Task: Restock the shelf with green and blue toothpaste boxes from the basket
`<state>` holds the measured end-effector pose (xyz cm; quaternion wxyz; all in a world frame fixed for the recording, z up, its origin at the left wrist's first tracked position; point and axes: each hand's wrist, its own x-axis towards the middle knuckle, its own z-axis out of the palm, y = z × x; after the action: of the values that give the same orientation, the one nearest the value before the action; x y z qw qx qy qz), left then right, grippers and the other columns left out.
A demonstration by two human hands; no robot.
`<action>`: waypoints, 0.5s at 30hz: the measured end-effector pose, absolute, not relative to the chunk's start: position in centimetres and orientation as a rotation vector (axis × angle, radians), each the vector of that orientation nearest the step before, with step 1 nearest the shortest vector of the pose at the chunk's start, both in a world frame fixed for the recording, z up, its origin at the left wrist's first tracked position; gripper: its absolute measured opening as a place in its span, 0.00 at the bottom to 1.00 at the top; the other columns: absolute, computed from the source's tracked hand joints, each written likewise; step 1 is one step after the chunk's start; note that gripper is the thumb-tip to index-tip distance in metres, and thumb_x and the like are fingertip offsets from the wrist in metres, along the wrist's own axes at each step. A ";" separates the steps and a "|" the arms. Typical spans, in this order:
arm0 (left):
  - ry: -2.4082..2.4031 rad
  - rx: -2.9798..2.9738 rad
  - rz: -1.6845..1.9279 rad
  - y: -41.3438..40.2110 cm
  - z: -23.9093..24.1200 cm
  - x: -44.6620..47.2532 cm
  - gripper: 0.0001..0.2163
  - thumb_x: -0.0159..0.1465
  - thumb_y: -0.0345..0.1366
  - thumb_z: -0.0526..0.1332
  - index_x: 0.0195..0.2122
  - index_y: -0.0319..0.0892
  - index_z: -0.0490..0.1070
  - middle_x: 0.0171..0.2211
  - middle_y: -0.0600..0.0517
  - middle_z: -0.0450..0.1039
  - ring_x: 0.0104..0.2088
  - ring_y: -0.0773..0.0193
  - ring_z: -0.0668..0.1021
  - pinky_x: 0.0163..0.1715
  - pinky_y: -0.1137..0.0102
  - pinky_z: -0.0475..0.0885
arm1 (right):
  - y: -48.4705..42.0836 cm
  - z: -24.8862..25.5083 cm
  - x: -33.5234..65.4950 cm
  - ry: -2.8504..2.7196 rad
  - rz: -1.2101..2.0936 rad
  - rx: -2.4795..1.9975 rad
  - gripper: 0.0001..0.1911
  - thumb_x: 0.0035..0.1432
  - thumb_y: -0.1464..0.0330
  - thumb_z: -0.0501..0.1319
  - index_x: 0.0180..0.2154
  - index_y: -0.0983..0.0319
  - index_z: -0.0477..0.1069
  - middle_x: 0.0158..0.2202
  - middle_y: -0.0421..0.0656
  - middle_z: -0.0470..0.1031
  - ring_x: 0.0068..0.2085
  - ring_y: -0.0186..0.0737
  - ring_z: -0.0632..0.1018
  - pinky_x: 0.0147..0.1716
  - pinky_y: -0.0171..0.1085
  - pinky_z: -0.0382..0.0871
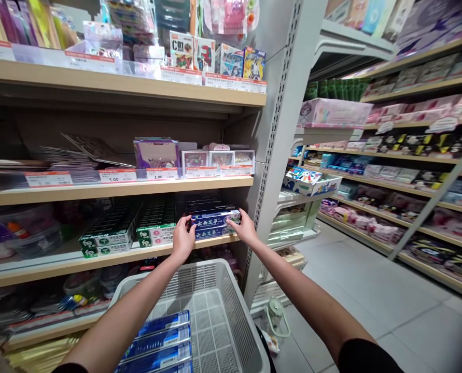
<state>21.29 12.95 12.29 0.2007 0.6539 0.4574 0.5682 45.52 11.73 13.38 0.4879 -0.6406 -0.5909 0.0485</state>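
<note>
On the lower shelf, the front dark blue toothpaste boxes (210,223) are stacked two high, with white lettering facing me. My left hand (183,240) is closed against the left end of the upper box, thumb on its front. My right hand (243,228) grips the right end in the same way, its thumb pressing the front face. More dark boxes stretch back behind them. To the left stand rows of green and white toothpaste boxes (156,234). Below my arms is a grey plastic basket (231,305) with several blue boxes (158,342) lying on its left side.
A wooden shelf edge (117,190) with price tags runs above my hands. A grey metal upright (271,155) stands just right of them. Farther right, tiled floor (355,280) lies before long shelves of packaged goods (394,171). A pale green object (276,316) stands on the floor.
</note>
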 end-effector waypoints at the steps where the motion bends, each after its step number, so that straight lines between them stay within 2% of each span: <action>1: 1.297 1.837 1.586 13.3 12.3 21.3 0.14 0.62 0.31 0.61 0.50 0.40 0.68 0.50 0.42 0.73 0.46 0.57 0.79 0.49 0.61 0.72 | 12.0 13.4 45.6 -1.442 0.115 -1.550 0.35 0.52 0.60 0.65 0.59 0.65 0.61 0.57 0.55 0.68 0.55 0.52 0.73 0.55 0.49 0.66; 9: 1.426 1.888 1.563 15.4 12.0 21.9 0.14 0.64 0.34 0.58 0.51 0.41 0.68 0.43 0.44 0.77 0.42 0.58 0.80 0.43 0.65 0.73 | 14.3 13.1 45.8 -1.468 0.168 -1.469 0.34 0.52 0.64 0.65 0.59 0.65 0.59 0.50 0.52 0.75 0.50 0.48 0.76 0.52 0.46 0.69; 15: 1.617 1.849 1.539 16.1 12.2 22.4 0.13 0.63 0.33 0.58 0.49 0.39 0.69 0.41 0.42 0.78 0.45 0.54 0.79 0.46 0.64 0.72 | 15.3 13.1 45.6 -1.439 0.182 -1.482 0.34 0.53 0.65 0.65 0.59 0.66 0.60 0.52 0.53 0.73 0.51 0.49 0.75 0.53 0.46 0.68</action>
<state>22.45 16.13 12.22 0.1210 0.6333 0.5537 0.5270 45.62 15.31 13.06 0.5087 -0.6152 -0.5975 0.0754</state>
